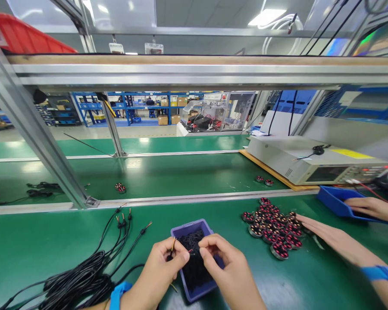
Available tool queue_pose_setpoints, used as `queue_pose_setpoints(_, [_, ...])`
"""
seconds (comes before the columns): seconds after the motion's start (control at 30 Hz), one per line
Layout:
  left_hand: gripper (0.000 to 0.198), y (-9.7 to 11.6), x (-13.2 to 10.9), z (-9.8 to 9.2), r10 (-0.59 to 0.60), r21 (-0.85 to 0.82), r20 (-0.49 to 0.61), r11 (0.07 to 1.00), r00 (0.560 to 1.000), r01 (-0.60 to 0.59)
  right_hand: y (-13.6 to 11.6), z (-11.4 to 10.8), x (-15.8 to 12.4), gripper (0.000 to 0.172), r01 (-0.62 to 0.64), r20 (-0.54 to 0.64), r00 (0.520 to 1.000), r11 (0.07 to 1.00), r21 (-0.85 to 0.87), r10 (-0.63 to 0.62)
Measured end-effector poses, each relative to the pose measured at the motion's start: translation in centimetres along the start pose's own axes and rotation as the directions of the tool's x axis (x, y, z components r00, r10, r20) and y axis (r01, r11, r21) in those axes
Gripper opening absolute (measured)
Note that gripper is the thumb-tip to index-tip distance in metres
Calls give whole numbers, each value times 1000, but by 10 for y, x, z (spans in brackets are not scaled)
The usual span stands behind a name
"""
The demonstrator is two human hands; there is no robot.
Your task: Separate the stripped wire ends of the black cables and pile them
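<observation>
My left hand point(163, 267), with a blue band on its wrist, pinches the stripped end of a black cable point(170, 257), whose thin coloured wires poke out between thumb and finger. Close beside it, my right hand point(224, 265) is closed in a pinch at the wire tips; what sits between its fingertips is too small to make out. Both hands are over a purple bin point(194, 297) filled with small black pieces point(194, 273) that look like short tubes. To the left lies a heap of black cables point(80, 275) with bare coloured wire ends.
Right of the bin sits a pile of motor stators with copper-red windings point(274, 228). Another person's hand point(330, 239) touches it, and another hand point(375, 209) reaches into a blue bin point(333, 202). Behind stand a grey instrument point(297, 159) and a metal frame post point(48, 133).
</observation>
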State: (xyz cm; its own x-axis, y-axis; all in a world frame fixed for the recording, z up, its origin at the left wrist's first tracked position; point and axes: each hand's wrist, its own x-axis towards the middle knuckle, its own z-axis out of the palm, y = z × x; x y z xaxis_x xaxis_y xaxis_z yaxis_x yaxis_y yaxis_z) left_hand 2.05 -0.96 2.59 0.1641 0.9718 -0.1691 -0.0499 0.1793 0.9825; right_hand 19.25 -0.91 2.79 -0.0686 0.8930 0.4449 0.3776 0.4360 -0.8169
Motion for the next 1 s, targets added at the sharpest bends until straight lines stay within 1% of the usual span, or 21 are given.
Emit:
queue_pose_setpoints(0.07, [46, -1, 0, 0, 10, 4, 6, 1000, 1000, -10, -2, 2, 0, 12, -47, 15, 999, 996, 73, 46])
queue_pose_setpoints(0.13, [44, -2, 0, -1, 20, 7, 8, 1000, 1000, -20, -5, 3, -1, 12, -65, 20, 998, 992, 113, 63])
queue_pose_setpoints(0.33, [40, -2, -1, 0, 48, -10, -6, 999, 999, -48, -9, 0, -1, 17, -79, 21, 997, 991, 112, 77])
queue_pose_setpoints(0.43, [37, -1, -2, 0, 63, -11, -12, 998, 998, -63, -3, 2, -1, 21, -87, 54, 995, 991, 100, 82])
queue_pose_setpoints(0.53, [33, -3, -2, -1, 75, 7, -10, 997, 997, -75, 8, 5, -3, 26, -72, 41, 997, 992, 103, 68])
queue_pose_setpoints(0.6, [31, -4, -1, -2, 77, 16, -10, 997, 997, -77, 14, 6, -4, 24, -63, 19, 998, 992, 106, 61])
queue_pose_setpoints(0.67, [30, -5, 0, -2, 80, 24, -7, 997, 997, -80, 16, 6, -6, 20, -59, 28, 998, 993, 106, 56])
queue_pose_setpoints(0.73, [29, -7, 1, -2, 84, 32, -1, 996, 997, -83, 12, 5, -6, 17, -52, 54, 997, 993, 105, 47])
queue_pose_setpoints(0.9, [31, -9, 1, -3, 128, 46, -13, 991, 992, -128, -6, -1, -1, 15, -83, 144, 987, 995, 52, 74])
queue_pose_setpoints(1.0, [34, -7, 0, -4, 117, 45, 10, 992, 993, -118, -12, -3, 2, 17, -54, 180, 983, 998, 36, 46])
